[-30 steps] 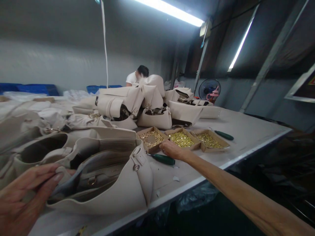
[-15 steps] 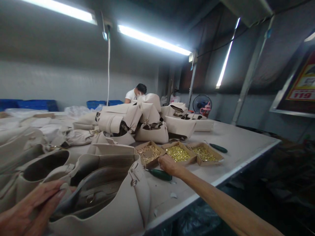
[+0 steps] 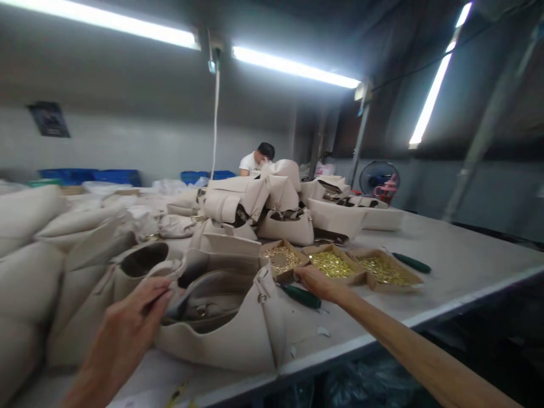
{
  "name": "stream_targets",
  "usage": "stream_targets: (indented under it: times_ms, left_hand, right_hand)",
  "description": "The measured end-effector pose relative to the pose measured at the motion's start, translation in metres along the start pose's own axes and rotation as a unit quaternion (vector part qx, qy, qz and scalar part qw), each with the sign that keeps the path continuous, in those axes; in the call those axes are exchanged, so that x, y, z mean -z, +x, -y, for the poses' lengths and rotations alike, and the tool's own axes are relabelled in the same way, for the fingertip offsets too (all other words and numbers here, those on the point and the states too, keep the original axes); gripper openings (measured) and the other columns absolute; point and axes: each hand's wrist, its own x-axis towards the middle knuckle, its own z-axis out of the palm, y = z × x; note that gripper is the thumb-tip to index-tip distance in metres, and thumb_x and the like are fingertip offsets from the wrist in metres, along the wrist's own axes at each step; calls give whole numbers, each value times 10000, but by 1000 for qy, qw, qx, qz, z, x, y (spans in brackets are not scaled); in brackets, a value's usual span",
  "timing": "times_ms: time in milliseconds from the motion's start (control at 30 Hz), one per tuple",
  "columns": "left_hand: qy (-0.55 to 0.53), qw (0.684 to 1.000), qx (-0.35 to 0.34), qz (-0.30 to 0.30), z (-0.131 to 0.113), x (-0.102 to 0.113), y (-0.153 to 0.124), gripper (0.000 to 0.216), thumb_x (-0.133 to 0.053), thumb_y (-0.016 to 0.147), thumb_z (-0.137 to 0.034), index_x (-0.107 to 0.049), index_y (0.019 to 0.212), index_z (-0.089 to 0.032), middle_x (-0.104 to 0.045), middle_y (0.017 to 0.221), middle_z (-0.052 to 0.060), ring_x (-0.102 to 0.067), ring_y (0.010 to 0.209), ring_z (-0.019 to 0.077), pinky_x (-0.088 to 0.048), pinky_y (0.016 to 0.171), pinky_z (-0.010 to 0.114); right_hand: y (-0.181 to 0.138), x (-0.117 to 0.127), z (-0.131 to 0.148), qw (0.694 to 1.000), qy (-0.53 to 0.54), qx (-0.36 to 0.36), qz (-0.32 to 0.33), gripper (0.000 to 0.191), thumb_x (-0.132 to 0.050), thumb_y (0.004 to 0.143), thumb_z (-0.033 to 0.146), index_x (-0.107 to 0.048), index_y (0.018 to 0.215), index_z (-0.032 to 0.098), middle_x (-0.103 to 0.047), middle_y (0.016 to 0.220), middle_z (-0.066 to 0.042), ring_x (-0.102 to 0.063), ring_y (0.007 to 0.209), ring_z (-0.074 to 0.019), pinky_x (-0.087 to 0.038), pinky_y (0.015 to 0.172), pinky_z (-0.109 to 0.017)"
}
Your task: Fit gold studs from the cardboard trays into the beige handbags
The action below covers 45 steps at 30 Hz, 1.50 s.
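A cream handbag (image 3: 232,334) lies open-topped on the white table (image 3: 450,266) in front of me. My left hand (image 3: 127,323) grips its near left rim, fingers curled over the edge. My right hand (image 3: 317,281) reaches out to the front edge of the middle cardboard tray (image 3: 334,265) of gold metal fittings, fingers bent; what they pinch, if anything, is hidden. A green-handled tool (image 3: 302,296) lies just beside that hand.
Two more trays of fittings, a pale one (image 3: 283,259) and a gold one (image 3: 385,271), flank the middle tray. A second green tool (image 3: 411,262) lies beyond. Cream bags (image 3: 255,204) are piled behind and left. Another person (image 3: 257,160) sits at the far end by a fan (image 3: 378,178).
The view has swung left and up. My left hand slid further over the bag's rim. My right hand stays at the trays.
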Motion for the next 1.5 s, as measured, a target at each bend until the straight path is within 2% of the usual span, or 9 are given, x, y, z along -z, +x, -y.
stream_targets:
  times_ms: [67,133,200,300,367,500,667,1167,1500]
  left_hand:
    - [-37,999,6,-10,-14,3,1,270,-488,832,-433,-636,905,-218,-721,894,24,-685,837,214,-532,778,292]
    - [-61,997,37,8,-21,4,4,225,-458,857,-363,-616,913,-213,-718,853,30,-682,828,203,-516,755,282]
    - [-90,994,62,22,-24,3,6,194,-454,868,-324,-595,941,-212,-719,837,30,-680,813,192,-502,771,283]
    - [-126,988,90,15,-26,4,6,121,-473,862,-288,-565,901,-220,-730,796,22,-682,786,187,-487,748,278]
    - [-146,984,105,10,-29,5,5,76,-485,854,-272,-543,870,-225,-734,781,17,-685,779,189,-479,725,279]
    - [-196,972,125,14,-32,7,2,50,-509,842,-261,-524,866,-220,-728,753,16,-692,773,196,-484,712,289]
    - [-210,967,142,5,-28,9,-4,71,-538,824,-257,-538,877,-210,-705,789,16,-679,773,190,-480,688,278]
    - [-321,934,158,13,-24,11,-9,85,-536,842,-271,-521,878,-195,-679,749,11,-668,765,183,-465,661,258]
    - [-234,963,133,-2,-25,11,-8,45,-514,843,-225,-547,861,-200,-703,799,9,-653,759,158,-457,707,255]
  right_hand:
    - [-3,7,3,1000,13,13,-10,176,-530,790,79,-581,651,173,-607,667,-36,-573,661,-172,-460,662,-321]
    - [-9,20,13,998,44,36,-27,112,-526,774,137,-598,702,182,-633,719,-58,-585,682,-200,-463,661,-347]
    - [-21,37,34,974,213,45,-62,82,-610,743,253,-644,795,199,-667,776,-73,-620,730,-223,-494,678,-351]
    - [-50,61,90,917,375,103,-93,133,-710,700,335,-666,780,238,-658,747,-69,-623,710,-219,-514,639,-317]
    - [-62,70,135,885,437,148,-60,98,-724,701,299,-669,759,242,-647,747,-65,-606,697,-204,-509,623,-302]
    - [-46,58,209,808,561,180,3,92,-704,733,245,-625,756,204,-595,754,-18,-558,687,-137,-482,635,-249]
    - [-1,20,247,735,666,124,15,180,-721,687,202,-594,812,178,-586,809,9,-531,671,-94,-464,664,-229]
    - [26,-6,256,771,626,116,18,203,-728,704,225,-582,834,169,-601,792,8,-552,694,-115,-454,687,-245]
    - [27,-6,255,794,592,134,-3,154,-692,716,189,-589,828,169,-607,795,6,-555,722,-116,-451,688,-234]
